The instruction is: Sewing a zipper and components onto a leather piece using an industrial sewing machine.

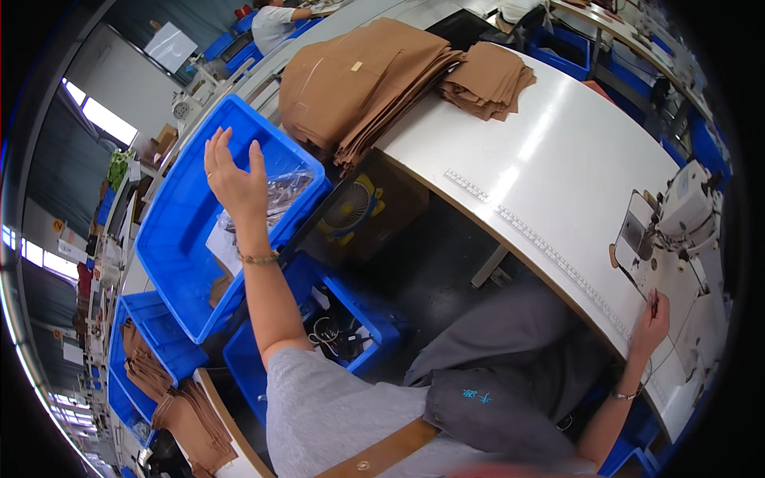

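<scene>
My left hand is raised over a blue plastic bin at the left, fingers apart and holding nothing. Inside the bin lie clear plastic bags and pale papers. Near the right end of the white worktable, my right hand is closed on a small dark tool, just below the plate of a sewing machine. A printed ruler strip runs along the table's near edge.
Brown fabric pieces lie in a large stack and a smaller one at the table's back. Below are another blue bin and a fan. More brown pieces lie lower left. A co-worker works in the background.
</scene>
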Available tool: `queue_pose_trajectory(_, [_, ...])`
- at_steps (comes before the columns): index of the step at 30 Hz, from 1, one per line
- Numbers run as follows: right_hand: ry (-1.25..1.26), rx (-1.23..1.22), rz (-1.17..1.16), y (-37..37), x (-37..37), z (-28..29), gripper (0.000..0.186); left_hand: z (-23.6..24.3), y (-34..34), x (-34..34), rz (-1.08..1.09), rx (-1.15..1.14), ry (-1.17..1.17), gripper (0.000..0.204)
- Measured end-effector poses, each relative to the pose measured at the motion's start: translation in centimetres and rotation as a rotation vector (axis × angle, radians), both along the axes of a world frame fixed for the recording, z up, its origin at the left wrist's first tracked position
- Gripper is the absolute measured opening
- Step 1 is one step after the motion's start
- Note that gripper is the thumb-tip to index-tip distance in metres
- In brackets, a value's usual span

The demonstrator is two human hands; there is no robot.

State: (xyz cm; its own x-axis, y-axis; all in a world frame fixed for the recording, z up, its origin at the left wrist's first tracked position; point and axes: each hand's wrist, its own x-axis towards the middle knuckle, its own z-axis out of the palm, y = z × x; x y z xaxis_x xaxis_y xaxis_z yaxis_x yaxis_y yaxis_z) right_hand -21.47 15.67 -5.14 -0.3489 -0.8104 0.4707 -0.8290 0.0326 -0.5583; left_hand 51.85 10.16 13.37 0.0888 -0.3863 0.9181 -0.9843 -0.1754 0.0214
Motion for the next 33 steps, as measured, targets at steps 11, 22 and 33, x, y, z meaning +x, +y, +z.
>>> queue_pose_trajectory(11, [0.022, 0.046, 0.014, -0.4, -0.4, 0.2, 0.020, -9.4, -0.1, 20.1, 0.518, 0.841, 0.750, 0.054])
queue_pose_trajectory(22, [-0.036, -0.014, 0.078, -0.6, -0.2, 0.0, 0.021, 8.2, 1.2, 7.9, 0.267, -0.284, -0.315, 0.031])
queue_pose_trajectory(33, [-0.063, -0.104, 0.107, 0.2, 1.3, 0.7, 0.008, 14.2, -1.1, -11.1, -0.505, 0.188, 0.442, 0.027])
